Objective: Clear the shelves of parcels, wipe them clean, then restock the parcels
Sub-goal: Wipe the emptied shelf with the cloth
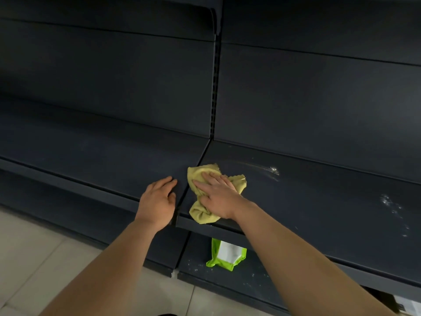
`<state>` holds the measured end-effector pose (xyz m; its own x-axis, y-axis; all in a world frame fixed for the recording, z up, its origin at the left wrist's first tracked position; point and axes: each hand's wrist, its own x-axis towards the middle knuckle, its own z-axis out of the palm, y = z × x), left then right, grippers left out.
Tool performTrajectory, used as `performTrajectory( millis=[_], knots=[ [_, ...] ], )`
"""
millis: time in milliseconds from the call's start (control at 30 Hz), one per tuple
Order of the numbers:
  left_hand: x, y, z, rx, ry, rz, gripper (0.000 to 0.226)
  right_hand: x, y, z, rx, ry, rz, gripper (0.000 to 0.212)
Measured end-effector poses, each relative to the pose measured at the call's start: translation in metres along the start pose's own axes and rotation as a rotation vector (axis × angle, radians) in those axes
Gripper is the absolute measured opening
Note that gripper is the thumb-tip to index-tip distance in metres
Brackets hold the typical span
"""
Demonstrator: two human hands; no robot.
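A crumpled yellow cloth (237, 182) lies on the dark shelf (319, 206) near its left end. My right hand (218, 197) presses flat on the cloth with straight fingers. Just left of it, my left hand (158, 201) rests flat on the neighbouring shelf (91, 160), its fingers by the seam between the two shelves. White dust streaks (271, 171) and specks (391, 206) mark the right shelf beyond the cloth. One green and white parcel (226, 254) lies on the bottom shelf (227, 279) under my right forearm.
Dark back panels and a slotted upright (215, 87) rise behind the shelves. An upper shelf (211, 17) overhangs at the top. Pale floor tiles (34, 258) lie at the lower left. Something white (407, 304) shows at the bottom right corner.
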<state>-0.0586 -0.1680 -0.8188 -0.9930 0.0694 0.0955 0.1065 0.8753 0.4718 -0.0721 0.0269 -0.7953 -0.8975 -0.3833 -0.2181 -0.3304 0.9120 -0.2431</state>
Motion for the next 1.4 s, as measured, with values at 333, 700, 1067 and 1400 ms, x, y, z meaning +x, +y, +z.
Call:
performTrajectory(
  millis=[333, 700, 1067, 1400],
  knots=[
    [-0.005, 0.01, -0.007, -0.088, -0.063, -0.054, 0.046, -0.062, 0.017, 0.004, 0.318, 0.151, -0.111, 0.051],
    [-0.002, -0.001, -0.016, -0.21, -0.092, -0.033, 0.045, -0.041, 0.027, -0.002, 0.137, 0.126, 0.204, 0.054],
    [0.002, -0.009, -0.014, -0.259, -0.115, -0.021, 0.055, -0.043, -0.033, 0.023, -0.05, 0.113, -0.176, 0.056],
    [0.0, 0.013, -0.015, 0.043, -0.222, -0.05, 0.063, -0.108, 0.018, 0.027, 0.087, 0.183, -0.248, 0.059]
  ],
)
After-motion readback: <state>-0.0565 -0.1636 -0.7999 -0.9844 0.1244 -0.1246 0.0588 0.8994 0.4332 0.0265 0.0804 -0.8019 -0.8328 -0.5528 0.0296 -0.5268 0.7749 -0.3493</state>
